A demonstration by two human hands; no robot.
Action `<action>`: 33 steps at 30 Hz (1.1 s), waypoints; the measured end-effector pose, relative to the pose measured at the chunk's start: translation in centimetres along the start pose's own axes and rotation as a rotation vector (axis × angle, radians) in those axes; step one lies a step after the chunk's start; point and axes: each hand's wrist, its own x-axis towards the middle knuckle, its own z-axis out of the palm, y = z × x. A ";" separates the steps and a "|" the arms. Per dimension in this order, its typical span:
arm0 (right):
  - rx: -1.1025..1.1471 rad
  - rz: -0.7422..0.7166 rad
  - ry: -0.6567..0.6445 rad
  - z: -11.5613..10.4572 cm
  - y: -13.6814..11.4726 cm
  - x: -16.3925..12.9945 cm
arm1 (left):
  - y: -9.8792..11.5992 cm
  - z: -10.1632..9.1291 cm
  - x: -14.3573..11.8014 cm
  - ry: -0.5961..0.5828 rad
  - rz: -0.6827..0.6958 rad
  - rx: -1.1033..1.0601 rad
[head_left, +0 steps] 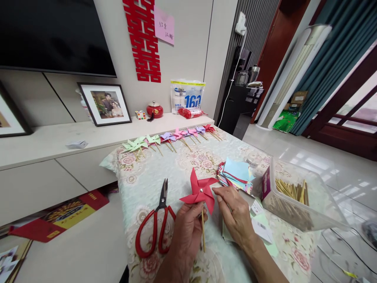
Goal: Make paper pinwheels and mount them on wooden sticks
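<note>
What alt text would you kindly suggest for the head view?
Left hand holds a red pinwheel by its stick, right hand close by. On the floral cloth are scissors, paper, a box of sticks and more pinwheels.

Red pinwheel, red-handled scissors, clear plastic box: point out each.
Red pinwheel [201,190]: head view, on the round pin at its centre.
Red-handled scissors [162,201]: head view, on the pivot.
Clear plastic box [322,214]: head view, on its wall, right of the sticks [294,191].

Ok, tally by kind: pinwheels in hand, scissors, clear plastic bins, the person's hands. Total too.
Held red pinwheel: 1
Scissors: 1
Clear plastic bin: 1
Hands, left hand plus right hand: 2
Total: 5
Far row of pinwheels left out; too overlapped to count.
</note>
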 end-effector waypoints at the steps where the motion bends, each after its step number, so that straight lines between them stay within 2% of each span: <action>1: 0.006 -0.001 -0.018 0.0 -0.1 0.0 | 0.0 0.0 0.0 -0.007 0.003 -0.007; 6: -0.006 -0.021 -0.051 0.2 -0.6 0.1 | -0.2 0.0 0.1 -0.061 0.028 0.004; 11: -0.026 -0.043 -0.045 0.2 -0.8 0.1 | -0.3 -0.2 0.2 -0.062 0.030 0.014; 18: -0.078 -0.076 0.069 0.1 -1.1 0.1 | -0.4 0.1 0.1 -0.083 0.031 0.023; 27: -0.202 -0.096 0.028 0.4 -1.1 0.0 | -1.1 0.8 -0.5 -0.141 0.028 0.024; 33: -0.169 -0.087 0.045 0.3 -1.2 0.0 | -1.0 1.0 -0.5 -0.138 0.034 0.018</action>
